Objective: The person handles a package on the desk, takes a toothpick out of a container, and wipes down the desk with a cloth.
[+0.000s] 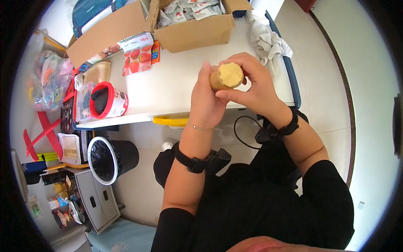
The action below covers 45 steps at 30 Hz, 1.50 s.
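Note:
Above the white table [168,88], both hands are around a small cylindrical jar [230,74] whose round, gold-coloured top faces me. My left hand [205,96] grips its left side, thumb pointing up along it; most of the left fingers are hidden behind. My right hand [258,86] closes on the other side, with the thumb at the lower edge and the fingers curled over the upper right. What is inside the jar cannot be seen. Beyond it stands an open cardboard box [193,33] full of small white packets [193,10].
A strawberry-printed pouch [137,56] and a red-rimmed tub [110,101] lie to the left on the table. Crumpled white cloth [266,42] hangs near the right edge. A lined black bin [126,157] stands below; a bag of colourful items [50,82] is far left.

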{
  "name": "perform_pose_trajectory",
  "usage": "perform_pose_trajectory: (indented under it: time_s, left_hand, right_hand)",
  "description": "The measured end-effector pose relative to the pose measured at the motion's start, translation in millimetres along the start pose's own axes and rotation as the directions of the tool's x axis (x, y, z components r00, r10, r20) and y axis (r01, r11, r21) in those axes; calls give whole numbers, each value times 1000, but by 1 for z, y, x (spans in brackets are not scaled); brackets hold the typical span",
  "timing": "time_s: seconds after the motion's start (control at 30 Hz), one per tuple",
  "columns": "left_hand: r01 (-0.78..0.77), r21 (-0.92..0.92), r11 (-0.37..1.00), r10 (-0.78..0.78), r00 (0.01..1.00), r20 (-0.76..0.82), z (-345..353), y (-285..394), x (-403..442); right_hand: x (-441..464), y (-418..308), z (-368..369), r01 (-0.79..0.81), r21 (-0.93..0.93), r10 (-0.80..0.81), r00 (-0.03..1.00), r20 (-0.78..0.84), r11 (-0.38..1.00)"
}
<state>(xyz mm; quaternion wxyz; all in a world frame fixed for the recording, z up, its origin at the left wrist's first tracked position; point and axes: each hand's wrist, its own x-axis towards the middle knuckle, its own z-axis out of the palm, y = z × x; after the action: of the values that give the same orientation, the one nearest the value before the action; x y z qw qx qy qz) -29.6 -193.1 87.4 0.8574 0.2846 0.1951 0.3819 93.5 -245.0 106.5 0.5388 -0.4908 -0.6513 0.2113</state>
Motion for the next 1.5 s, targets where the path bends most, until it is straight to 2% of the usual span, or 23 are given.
perform_pose_trajectory:
  time_s: [0.1,0.13,0.17,0.2,0.23,0.27,0.33,0.4,0.6,0.7,0.8,0.87,0.9,0.97,1.0,1.03,1.07,1.1,1.13,1.2,1.3,1.4,1.5]
  left_hand:
    - [46,-38,998,-47,999,-22,2,-6,2]
    - [32,-17,999,-31,998,47,-6,-5,5]
    - [16,4,1000,-16,993,116,-10,-3,6]
    - [2,8,1000,-3,995,104,-4,-3,5]
    - [-1,44,999,1,1000,2,6,-3,3]
    - [5,77,997,3,995,-97,14,-3,1]
    - [-1,114,993,13,994,-112,16,-6,1]
    - [-48,223,974,63,996,-61,12,-9,0]
    - [-52,242,969,54,999,-3,9,-4,0]
    - [-39,244,969,48,998,-28,9,-3,3]
    - [-51,251,967,65,997,-50,10,-1,4]
    - [-73,276,958,95,993,-66,10,-1,6]
    - [-95,304,948,126,989,-84,9,0,7]
    - [-103,301,948,168,966,-197,10,-3,10]
    - [-108,300,948,203,930,-307,8,-4,11]
    - [-63,234,970,129,952,-276,3,-3,13]
    - [-68,234,970,135,950,-283,-1,-5,16]
    - [-29,72,997,49,956,-291,0,-6,20]
    - [10,-91,996,-36,958,-283,1,-6,21]
    - [65,-121,990,-86,980,-177,-2,-5,16]
    - [108,-246,963,-140,984,-113,-9,-12,18]
    - [87,-235,968,-90,996,-2,-7,-9,16]
    - [69,-279,958,-93,993,-75,-10,-10,18]
  right_hand:
    - [1,13,-8,-141,174,134,990,53,975]
    - [3,19,-9,-136,188,126,990,69,973]
    - [5,26,-9,-283,481,280,957,80,830]
    - [7,32,-9,-385,715,421,896,139,583]
    - [8,34,-12,-399,821,442,873,205,407]
    - [9,36,-14,-403,821,441,872,211,404]
    - [6,40,-19,-414,907,395,822,410,-78]
    - [3,35,-18,-440,885,402,791,461,-149]
    - [0,40,-14,-452,850,370,766,526,-272]
    - [4,38,-12,-456,854,349,781,519,-250]
    - [7,35,-9,-428,878,509,719,473,-213]
    - [5,53,-9,-481,841,253,806,536,-248]
    - [6,53,-10,-484,839,253,804,538,-247]
    - [9,52,-9,-393,919,457,823,338,28]
    - [10,47,-6,-400,916,455,821,346,25]
    - [12,38,-2,-273,780,414,910,19,564]
    - [14,30,-1,-91,375,191,952,-240,923]
    - [14,27,-10,107,-116,-124,981,-147,987]
    - [14,22,-11,111,-112,-127,982,-141,987]
    - [11,12,-11,106,-103,-98,992,82,989]
    - [8,15,-7,157,-72,-152,986,70,985]
    - [8,20,-9,192,-93,-186,980,68,977]
    - [6,20,-10,144,-134,-148,989,-18,980]
